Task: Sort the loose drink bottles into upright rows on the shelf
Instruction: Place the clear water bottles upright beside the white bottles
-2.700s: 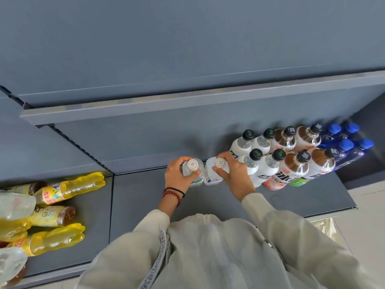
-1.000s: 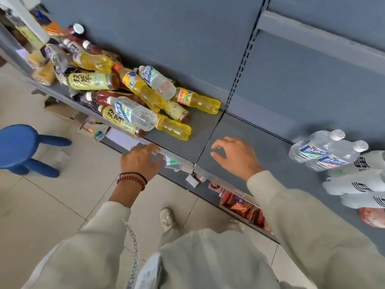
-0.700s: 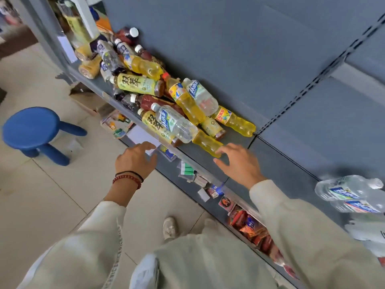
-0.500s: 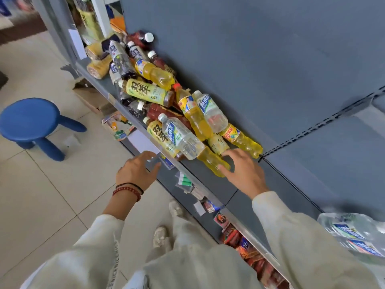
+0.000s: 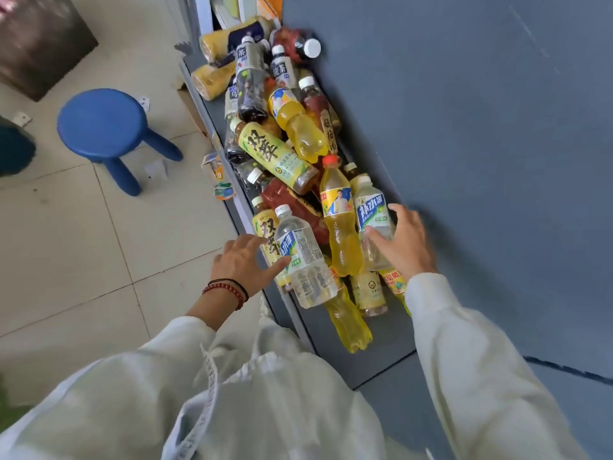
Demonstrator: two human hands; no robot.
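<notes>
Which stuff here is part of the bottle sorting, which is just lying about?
Job: pile of loose bottles, clear blue-label bottle by left hand, second clear bottle at right hand, shelf.
Lying about: blue stool, yellow packets, paper scrap on floor.

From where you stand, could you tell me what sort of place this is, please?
Most likely a small shop: a grey retail shelf piled with loose drink bottles, a tiled floor and a blue stool beside it.
</notes>
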